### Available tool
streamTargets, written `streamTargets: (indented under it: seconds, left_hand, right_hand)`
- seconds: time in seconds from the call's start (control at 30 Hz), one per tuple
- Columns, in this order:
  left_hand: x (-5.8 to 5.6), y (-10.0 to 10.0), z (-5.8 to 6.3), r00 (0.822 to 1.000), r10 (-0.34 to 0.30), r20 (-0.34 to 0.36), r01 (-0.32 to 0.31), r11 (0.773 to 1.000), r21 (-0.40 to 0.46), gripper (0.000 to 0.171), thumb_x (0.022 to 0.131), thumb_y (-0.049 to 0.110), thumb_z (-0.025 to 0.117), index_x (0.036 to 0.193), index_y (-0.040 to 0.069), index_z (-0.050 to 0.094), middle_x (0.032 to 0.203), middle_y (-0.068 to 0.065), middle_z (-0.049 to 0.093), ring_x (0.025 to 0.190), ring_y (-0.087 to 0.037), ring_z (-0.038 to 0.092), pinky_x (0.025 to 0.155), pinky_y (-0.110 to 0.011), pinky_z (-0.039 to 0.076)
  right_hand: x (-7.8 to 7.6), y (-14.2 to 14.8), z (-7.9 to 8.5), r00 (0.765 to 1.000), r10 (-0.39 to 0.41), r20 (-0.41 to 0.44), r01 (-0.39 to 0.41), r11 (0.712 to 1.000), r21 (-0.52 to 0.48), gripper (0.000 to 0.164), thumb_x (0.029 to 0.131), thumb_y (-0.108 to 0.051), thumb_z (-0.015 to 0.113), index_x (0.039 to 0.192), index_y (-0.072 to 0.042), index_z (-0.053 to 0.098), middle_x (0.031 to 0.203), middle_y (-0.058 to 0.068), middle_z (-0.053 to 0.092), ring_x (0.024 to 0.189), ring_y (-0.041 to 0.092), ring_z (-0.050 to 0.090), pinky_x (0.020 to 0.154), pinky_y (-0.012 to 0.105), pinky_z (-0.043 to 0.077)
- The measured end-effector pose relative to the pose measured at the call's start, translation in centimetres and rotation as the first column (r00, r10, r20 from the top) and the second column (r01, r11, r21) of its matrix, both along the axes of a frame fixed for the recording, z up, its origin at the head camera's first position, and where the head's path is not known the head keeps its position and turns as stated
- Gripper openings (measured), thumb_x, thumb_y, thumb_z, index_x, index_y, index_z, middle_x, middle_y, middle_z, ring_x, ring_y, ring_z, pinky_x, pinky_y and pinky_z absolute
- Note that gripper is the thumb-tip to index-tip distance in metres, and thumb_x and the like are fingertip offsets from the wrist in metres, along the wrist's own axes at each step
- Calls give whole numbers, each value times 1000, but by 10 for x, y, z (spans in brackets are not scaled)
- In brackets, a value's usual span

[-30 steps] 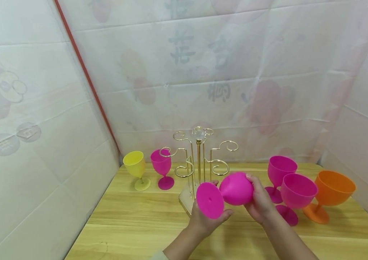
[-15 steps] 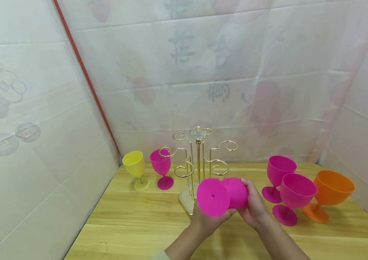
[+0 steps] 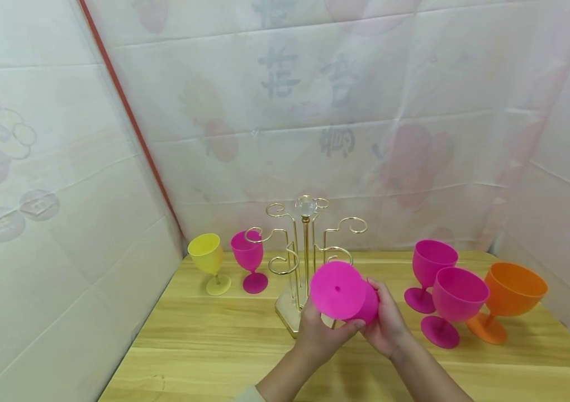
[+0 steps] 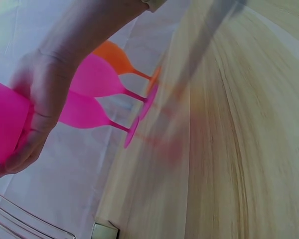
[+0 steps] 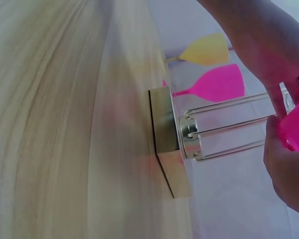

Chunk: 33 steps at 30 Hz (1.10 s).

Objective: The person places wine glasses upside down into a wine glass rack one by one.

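Both hands hold a pink plastic goblet point(image 3: 337, 291) in front of a gold wire rack point(image 3: 306, 234). It is tipped so that the underside of its round foot faces the head camera and hides the stem. My left hand point(image 3: 317, 339) grips it behind the foot, thumb pointing right. Wrapped round the bowl from the right are the fingers of my right hand point(image 3: 387, 326). From the left wrist, the right hand point(image 4: 49, 94) shows curled on the pink bowl point(image 4: 7, 122). The right wrist view has both hands meeting at the goblet point(image 5: 298, 124), beside the rack's upright wires.
Curled wire arms and a clear ball point(image 3: 306, 206) top the rack, whose base point(image 3: 287, 314) stands on the wooden table point(image 3: 204, 346). A yellow goblet point(image 3: 208, 254) and a pink one stand left. Two pink goblets and a wide orange goblet point(image 3: 515, 288) stand right.
The held goblet has turned so its foot faces the camera more and covers much of the bowl. The right hand has moved left, closer to the left hand.
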<state>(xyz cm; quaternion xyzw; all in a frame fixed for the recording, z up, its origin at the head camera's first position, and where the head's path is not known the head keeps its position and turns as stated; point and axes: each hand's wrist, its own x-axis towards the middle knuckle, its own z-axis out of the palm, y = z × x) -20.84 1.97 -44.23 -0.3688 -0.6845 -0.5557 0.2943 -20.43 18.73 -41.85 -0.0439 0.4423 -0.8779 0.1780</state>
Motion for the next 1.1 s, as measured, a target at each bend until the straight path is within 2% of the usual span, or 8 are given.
streamTargets:
  seconds: [0.23, 0.37, 0.47, 0.6, 0.7, 0.8, 0.9, 1.1]
  left_hand:
    - [20, -3, 35, 999, -35, -19, 36, 999, 36, 74, 80, 15, 81, 143, 9, 43, 132, -10, 58, 121, -22, 57, 103, -39, 49]
    - [13, -1, 28, 999, -35, -16, 36, 999, 39, 67, 82, 20, 79, 140, 10, 47, 130, -9, 59, 120, -21, 58, 101, -39, 50]
    - [6, 0, 17, 999, -41, -3, 41, 998, 38, 65, 83, 27, 79, 139, 11, 49, 130, -8, 57, 119, -20, 58, 97, -37, 52]
    - [1, 1, 9, 997, -65, 38, 65, 998, 18, 66, 83, 34, 78, 139, 15, 50, 134, -6, 53, 120, -19, 57, 95, -36, 54]
    - [1, 1, 8, 993, -85, 84, 87, 996, -12, 65, 83, 33, 79, 139, 17, 51, 136, -3, 53, 122, -17, 55, 96, -35, 53]
    - [1, 1, 8, 985, -103, 136, 109, 993, -40, 62, 82, 29, 80, 138, 19, 53, 132, -1, 55, 120, -16, 54, 94, -34, 54]
    - [2, 0, 10, 969, -126, 210, 142, 988, -59, 63, 82, 26, 80, 138, 22, 52, 133, 2, 55, 120, -14, 53, 92, -32, 54]
    - [1, 2, 13, 939, -114, 325, 155, 983, -101, 66, 83, 29, 80, 142, 27, 50, 135, 7, 55, 120, -10, 53, 93, -30, 53]
  right_hand:
    - [1, 2, -2, 999, 43, -20, -44, 999, -29, 43, 105, -53, 28, 132, -26, 47, 118, -3, 62, 109, 15, 63, 92, 28, 54]
    - [0, 6, -4, 989, 75, -129, -76, 997, -4, 51, 105, -52, 19, 126, -24, 57, 115, -3, 65, 107, 13, 63, 92, 26, 54]
    - [0, 10, -6, 971, 47, -233, -28, 996, 84, 54, 106, -50, 16, 128, -23, 57, 118, -5, 65, 109, 10, 62, 95, 25, 52]
    - [5, 16, -9, 905, -2, -425, 117, 963, 243, 50, 108, -41, 14, 142, -18, 43, 133, -9, 54, 124, 2, 51, 102, 19, 44]
    - [9, 21, -9, 825, -19, -565, 263, 898, 353, 47, 109, -29, 24, 151, -11, 34, 143, -12, 47, 131, -2, 43, 103, 14, 39]
    - [13, 27, -7, 755, 12, -656, 356, 832, 425, 50, 105, -18, 38, 153, -6, 30, 148, -13, 44, 133, -2, 42, 101, 17, 42]
    - [15, 33, -3, 744, 58, -666, 366, 798, 478, 55, 101, -13, 50, 152, -7, 32, 145, -16, 46, 127, -1, 50, 95, 22, 50]
    - [16, 41, 4, 781, 108, -615, 333, 762, 556, 55, 98, -8, 57, 149, -7, 37, 137, -18, 54, 118, 3, 60, 86, 28, 57]
